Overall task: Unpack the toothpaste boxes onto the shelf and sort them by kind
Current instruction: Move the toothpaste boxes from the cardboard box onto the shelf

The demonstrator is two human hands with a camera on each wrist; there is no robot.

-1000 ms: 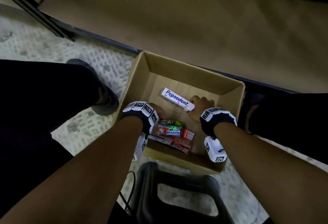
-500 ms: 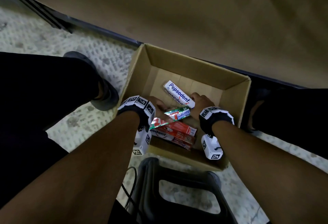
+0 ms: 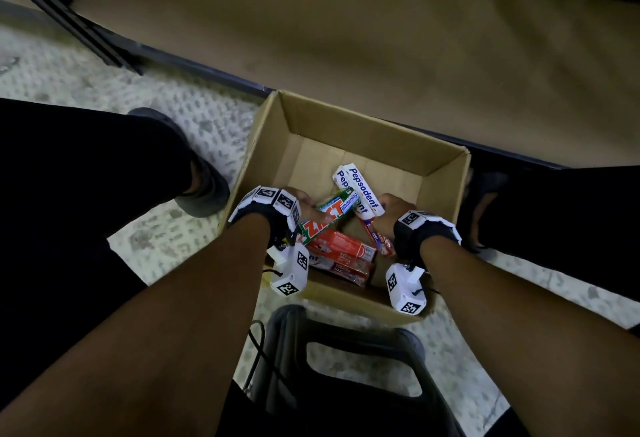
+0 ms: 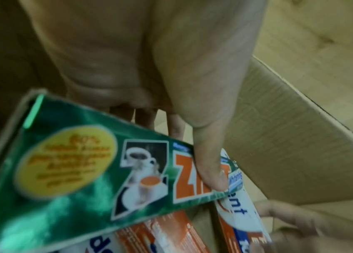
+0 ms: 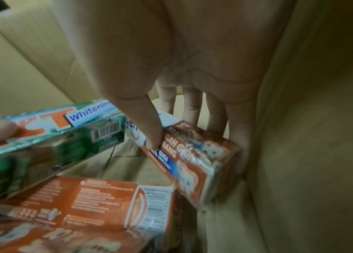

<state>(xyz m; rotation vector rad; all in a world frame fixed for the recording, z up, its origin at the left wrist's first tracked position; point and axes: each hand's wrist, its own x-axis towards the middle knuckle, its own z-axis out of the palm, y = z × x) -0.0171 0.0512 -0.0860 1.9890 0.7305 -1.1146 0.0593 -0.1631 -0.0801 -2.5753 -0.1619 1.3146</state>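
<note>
While left hand (image 3: 304, 203) pinches green box (image 3: 327, 213), right hand (image 3: 388, 217) clasps Pepsodent boxes (image 3: 362, 194)

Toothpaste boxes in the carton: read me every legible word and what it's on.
"Pepsodent": white box in the right hand.
"Whitening": green box in the left hand.
"10X": red boxes below.
Yellow badge on the green box: too blurred.

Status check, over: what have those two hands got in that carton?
Left hand grips green toothpaste box. Right hand grips white-and-red toothpaste box. Both inside brown cardboard carton.
</note>
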